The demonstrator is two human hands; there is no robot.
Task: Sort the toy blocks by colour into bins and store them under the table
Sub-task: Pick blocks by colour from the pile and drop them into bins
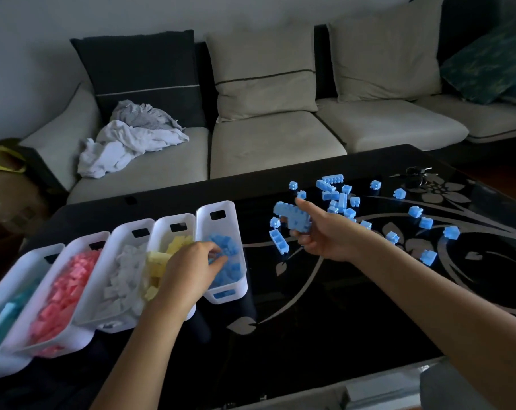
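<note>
Right hand [324, 236] grips joined blue blocks [292, 216] above table [324, 335]; left hand [191, 270] reaches into rightmost bin [221, 207], grip indeterminate.

A beige sofa [274, 140] fills 12 o'clock. A dark cushion [144, 75] leans on its back at 11 o'clock, two beige cushions [262, 72] [383, 54] at 12 and 1 o'clock, and a teal cushion [487, 63] at 2 o'clock. Crumpled white and grey clothes [126, 143] lie on the seat at 10 o'clock. A brown bag [5, 179] with yellow handles stands at 9 o'clock. Dark keys [417, 173] lie at 3 o'clock.
</note>
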